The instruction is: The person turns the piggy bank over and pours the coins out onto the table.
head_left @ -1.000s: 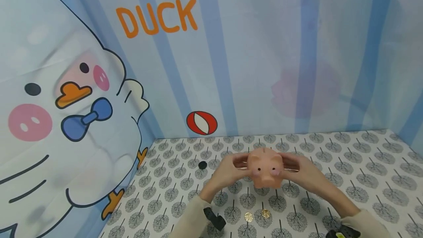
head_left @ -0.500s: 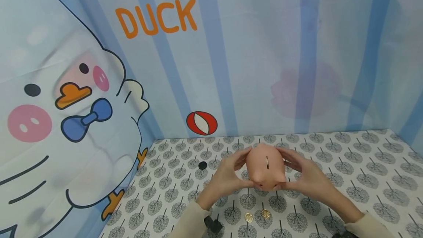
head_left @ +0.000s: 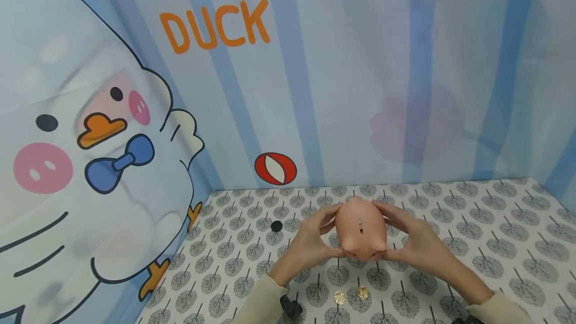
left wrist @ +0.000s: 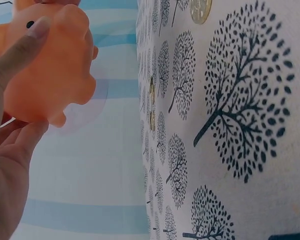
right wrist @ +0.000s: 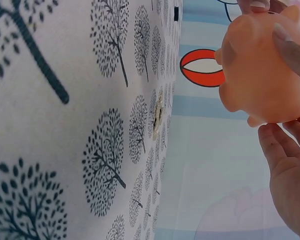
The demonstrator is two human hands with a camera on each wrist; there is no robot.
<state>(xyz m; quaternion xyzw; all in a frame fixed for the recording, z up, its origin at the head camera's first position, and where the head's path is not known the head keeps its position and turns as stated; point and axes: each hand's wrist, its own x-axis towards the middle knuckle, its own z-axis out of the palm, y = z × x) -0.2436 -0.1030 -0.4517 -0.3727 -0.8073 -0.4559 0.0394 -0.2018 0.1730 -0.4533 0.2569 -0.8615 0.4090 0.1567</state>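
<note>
A pink piggy bank [head_left: 360,229] is held up off the table between both hands, with its coin slot turned toward the head camera and its snout tipped down. The left hand [head_left: 312,238] grips its left side, thumb [left wrist: 21,52] by the face and fingers at the back. On the opposite side the right hand [head_left: 416,238] grips it the same way, as the right wrist view shows with the pig [right wrist: 265,70] clear of the cloth. Two gold coins [head_left: 339,297] lie on the tablecloth in front of the pig.
A small round black piece [head_left: 276,226] lies on the tree-patterned tablecloth [head_left: 450,236], left of the hands. Behind the table hangs a striped blue curtain [head_left: 351,89] with a printed duck. Black straps [head_left: 291,307] sit at the wrists.
One second ago the pig's face looked toward the camera; both hands have since tipped it forward, so its slotted back shows. Over the last half second it has shifted only slightly. The coins lie still.
</note>
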